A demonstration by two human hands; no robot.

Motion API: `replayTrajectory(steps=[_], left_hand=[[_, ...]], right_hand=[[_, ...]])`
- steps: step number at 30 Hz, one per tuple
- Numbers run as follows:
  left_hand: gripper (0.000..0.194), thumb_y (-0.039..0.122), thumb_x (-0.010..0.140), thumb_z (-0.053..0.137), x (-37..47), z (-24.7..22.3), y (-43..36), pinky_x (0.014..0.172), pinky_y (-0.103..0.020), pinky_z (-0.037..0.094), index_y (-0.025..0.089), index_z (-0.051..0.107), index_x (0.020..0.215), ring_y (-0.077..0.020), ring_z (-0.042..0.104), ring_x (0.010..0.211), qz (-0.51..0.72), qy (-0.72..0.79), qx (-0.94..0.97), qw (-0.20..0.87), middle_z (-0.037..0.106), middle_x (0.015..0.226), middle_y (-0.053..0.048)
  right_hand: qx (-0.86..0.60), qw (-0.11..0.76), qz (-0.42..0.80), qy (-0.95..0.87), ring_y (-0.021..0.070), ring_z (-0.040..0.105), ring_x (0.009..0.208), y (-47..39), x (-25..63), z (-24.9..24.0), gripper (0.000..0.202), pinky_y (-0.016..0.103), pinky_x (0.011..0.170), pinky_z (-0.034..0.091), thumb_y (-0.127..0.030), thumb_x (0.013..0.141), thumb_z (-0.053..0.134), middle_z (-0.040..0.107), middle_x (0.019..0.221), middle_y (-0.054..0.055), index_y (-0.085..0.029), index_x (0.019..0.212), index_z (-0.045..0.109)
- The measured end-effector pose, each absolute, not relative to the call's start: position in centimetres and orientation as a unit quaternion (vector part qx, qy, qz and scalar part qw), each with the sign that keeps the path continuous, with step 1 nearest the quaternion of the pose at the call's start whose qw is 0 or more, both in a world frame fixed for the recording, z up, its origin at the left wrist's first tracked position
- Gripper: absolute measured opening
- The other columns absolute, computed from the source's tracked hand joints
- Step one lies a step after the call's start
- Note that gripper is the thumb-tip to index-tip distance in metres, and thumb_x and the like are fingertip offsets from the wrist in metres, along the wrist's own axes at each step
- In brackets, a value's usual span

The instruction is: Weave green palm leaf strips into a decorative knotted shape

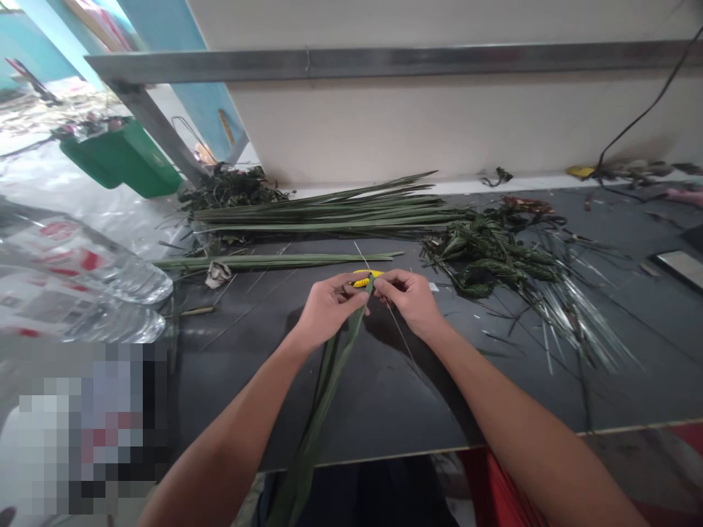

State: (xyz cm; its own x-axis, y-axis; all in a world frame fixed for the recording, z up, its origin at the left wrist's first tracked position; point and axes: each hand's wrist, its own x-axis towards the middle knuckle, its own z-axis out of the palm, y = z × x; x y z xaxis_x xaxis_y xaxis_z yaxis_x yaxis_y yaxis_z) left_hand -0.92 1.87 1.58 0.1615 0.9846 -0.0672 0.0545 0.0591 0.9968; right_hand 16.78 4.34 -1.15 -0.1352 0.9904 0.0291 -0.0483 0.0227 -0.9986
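Both hands meet over the middle of the table [384, 413], and here's the pinch: the left hand [329, 311] grasps a long green leaf [345, 351] near its far end, thumb pressed along the blade. Right beside it, the right hand [409, 300] has thumb and finger clenched on the very tip of that same leaf. The rest of the blade runs nearward, down over the table's near edge.

And look at the thin stick [407, 344], slanting across from far left to near right, passing at the fingertips! Whether the right grip takes in the stick as well as the leaf, one cannot tell. Just behind the fingers sits a bright yellow ridged thing [361, 282], partly hidden.

The step in hand looks like fine fingertip work, setting the leaf's end against the stick. The next move seems to call for a firm left pinch and a small, careful turn or tuck from the right, without splitting the blade.

On the far side, a bundle of loose leaves [329, 214] lies along the wall; to the right, a heap of folded leaf pieces [494, 249] with pale, shiny stems [587, 329] fanning nearward.
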Motion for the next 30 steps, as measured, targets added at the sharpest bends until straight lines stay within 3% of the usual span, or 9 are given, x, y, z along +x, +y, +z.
replayTrajectory(steps=[6, 15, 20, 30], left_hand=[[0.051, 0.026, 0.081, 0.075, -1.20, 1.60, 1.94, 0.054, -0.022, 0.045, 0.011, 0.068, 0.129, -0.0119, 0.064, 0.060, 0.406, 0.465, 0.548, 0.564, 0.071, 0.070, -0.002], [0.055, 0.026, 0.083, 0.073, -1.31, 1.41, 1.95, 0.057, -0.023, 0.047, 0.015, 0.064, 0.136, -0.0121, 0.063, 0.061, 0.394, 0.468, 0.589, 0.528, 0.071, 0.071, -0.001], [0.041, 0.026, 0.086, 0.068, -0.71, 0.98, 1.54, 0.052, -0.023, 0.044, 0.016, 0.071, 0.125, -0.0110, 0.058, 0.056, 0.403, 0.507, 0.598, 0.472, 0.071, 0.069, -0.001], [0.044, 0.024, 0.088, 0.065, -0.92, 0.84, 1.43, 0.058, -0.024, 0.048, 0.017, 0.067, 0.131, -0.0119, 0.061, 0.058, 0.369, 0.488, 0.649, 0.453, 0.072, 0.069, -0.001]], right_hand=[[-0.442, 0.487, 0.555, -0.510, 0.0140, 0.057, 0.053, 4.35, 16.83, -1.05, 0.041, 0.030, 0.053, 0.049, -0.057, 0.069, 0.081, 0.067, 0.064, 0.003, -0.019, 0.072, 0.067], [-0.445, 0.485, 0.562, -0.501, 0.0153, 0.060, 0.056, 4.55, 16.91, -1.09, 0.043, 0.032, 0.055, 0.052, -0.060, 0.067, 0.082, 0.069, 0.065, 0.003, -0.020, 0.074, 0.068], [-0.442, 0.495, 0.558, -0.498, 0.0150, 0.059, 0.054, 4.67, 16.92, -1.23, 0.043, 0.031, 0.053, 0.051, -0.060, 0.067, 0.081, 0.069, 0.065, 0.003, -0.020, 0.075, 0.068], [-0.444, 0.499, 0.572, -0.476, 0.0151, 0.058, 0.054, 4.54, 16.97, -1.45, 0.040, 0.030, 0.052, 0.049, -0.056, 0.066, 0.083, 0.067, 0.063, 0.003, -0.019, 0.074, 0.069]])
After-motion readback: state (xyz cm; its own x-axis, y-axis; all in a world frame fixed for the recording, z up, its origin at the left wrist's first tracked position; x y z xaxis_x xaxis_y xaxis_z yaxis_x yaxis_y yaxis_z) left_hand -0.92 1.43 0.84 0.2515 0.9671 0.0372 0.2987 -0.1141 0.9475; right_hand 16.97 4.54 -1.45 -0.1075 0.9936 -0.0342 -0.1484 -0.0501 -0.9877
